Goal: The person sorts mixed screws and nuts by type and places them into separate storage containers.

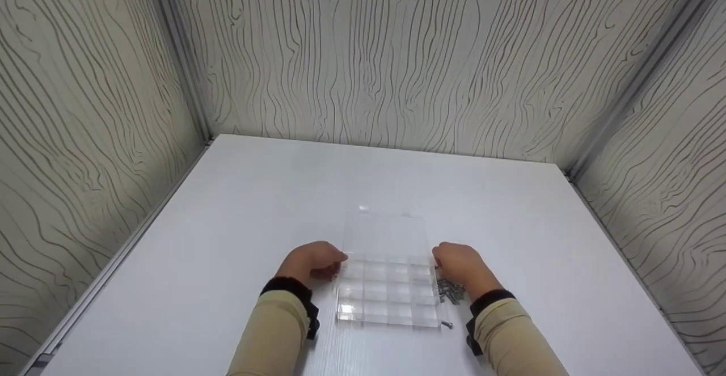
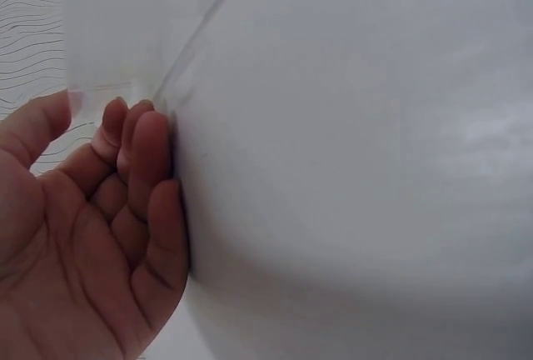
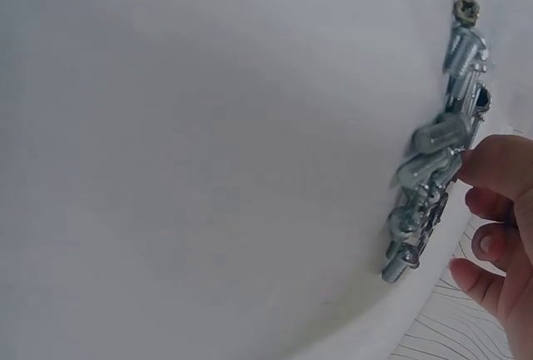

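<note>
A clear plastic compartment box (image 1: 387,295) lies on the white table with its transparent lid (image 1: 385,233) folded back away from me. My left hand (image 1: 315,260) grips its left edge near the hinge. In the left wrist view, that thumb touches clear plastic, with the bent fingers a little apart from it. On the opposite edge my right hand (image 1: 460,262) holds the box, fingers curled. Beside this hand lies a pile of metal screws (image 3: 433,160), to the right of the box. One loose screw (image 1: 447,324) sits by the near right corner.
The white table (image 1: 272,194) reaches back to a wood-grain patterned panel (image 1: 368,58). Similar panels stand on both sides, with grey metal posts (image 1: 184,53) at the corners. No compartment visibly holds screws.
</note>
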The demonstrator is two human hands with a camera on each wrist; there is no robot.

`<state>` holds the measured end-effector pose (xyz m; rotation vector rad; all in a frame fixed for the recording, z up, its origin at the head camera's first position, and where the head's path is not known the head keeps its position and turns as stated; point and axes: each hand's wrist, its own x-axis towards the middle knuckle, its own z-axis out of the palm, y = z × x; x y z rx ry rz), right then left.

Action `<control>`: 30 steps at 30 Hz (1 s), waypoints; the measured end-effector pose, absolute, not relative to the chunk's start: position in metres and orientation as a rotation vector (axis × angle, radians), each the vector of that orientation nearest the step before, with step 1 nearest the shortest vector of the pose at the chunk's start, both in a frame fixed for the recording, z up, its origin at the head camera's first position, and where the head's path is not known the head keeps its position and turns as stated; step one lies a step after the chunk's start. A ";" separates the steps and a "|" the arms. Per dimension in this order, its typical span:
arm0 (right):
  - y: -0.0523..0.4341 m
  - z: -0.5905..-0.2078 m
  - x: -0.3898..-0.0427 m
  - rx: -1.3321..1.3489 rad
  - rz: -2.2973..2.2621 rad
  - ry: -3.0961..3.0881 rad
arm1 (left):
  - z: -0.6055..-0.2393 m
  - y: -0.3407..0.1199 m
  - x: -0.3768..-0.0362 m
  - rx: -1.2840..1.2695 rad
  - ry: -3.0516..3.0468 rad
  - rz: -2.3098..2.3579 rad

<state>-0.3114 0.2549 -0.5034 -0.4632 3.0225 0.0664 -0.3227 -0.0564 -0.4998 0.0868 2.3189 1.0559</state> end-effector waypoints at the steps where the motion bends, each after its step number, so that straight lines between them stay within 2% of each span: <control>1: 0.256 -0.503 -0.312 -0.444 0.070 3.021 | -0.500 -0.056 -0.323 0.078 2.316 1.062; 5: 0.258 -0.496 -0.315 -0.405 0.118 3.042 | -0.501 -0.056 -0.323 0.063 2.312 1.071; 21: 0.242 -0.471 -0.313 -0.528 0.143 3.150 | -0.500 -0.057 -0.323 0.079 2.305 1.084; 30: 0.230 -0.470 -0.304 -0.559 0.063 3.062 | -0.500 -0.056 -0.317 -0.051 2.236 1.212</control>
